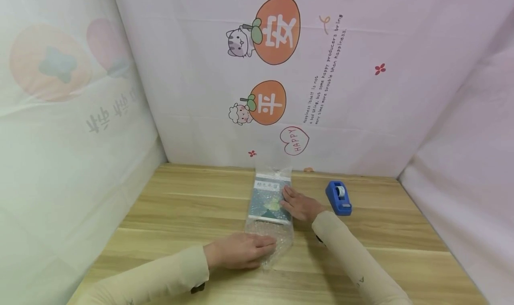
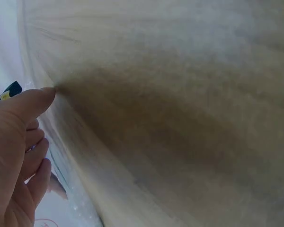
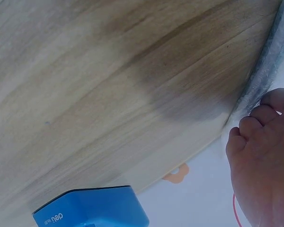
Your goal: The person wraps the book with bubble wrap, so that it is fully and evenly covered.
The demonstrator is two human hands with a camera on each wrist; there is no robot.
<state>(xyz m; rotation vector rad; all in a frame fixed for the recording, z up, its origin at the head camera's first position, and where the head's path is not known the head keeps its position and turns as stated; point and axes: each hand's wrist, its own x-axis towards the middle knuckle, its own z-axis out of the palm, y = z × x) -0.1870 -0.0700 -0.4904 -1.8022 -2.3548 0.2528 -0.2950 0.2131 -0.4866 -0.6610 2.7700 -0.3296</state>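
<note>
A teal-and-white book (image 1: 263, 201) lies flat on the wooden table inside clear bubble wrap (image 1: 283, 240), whose loose end spreads toward the person. My left hand (image 1: 242, 250) rests on that near end, its fingers reaching across the wrap. At the book's right edge, my right hand (image 1: 302, 204) lays its fingers over the wrapped side. The right wrist view shows those fingers right along the edge of the wrapped book (image 3: 262, 78). In the left wrist view, the thumb and fingers of the left hand (image 2: 19, 142) are loosely bent beside the wrap.
A blue tape dispenser (image 1: 339, 198) with a roll of tape stands right of the book, near the right hand. Printed white cloth (image 1: 201, 95) hangs behind the table (image 1: 192, 206), with more cloth at both sides.
</note>
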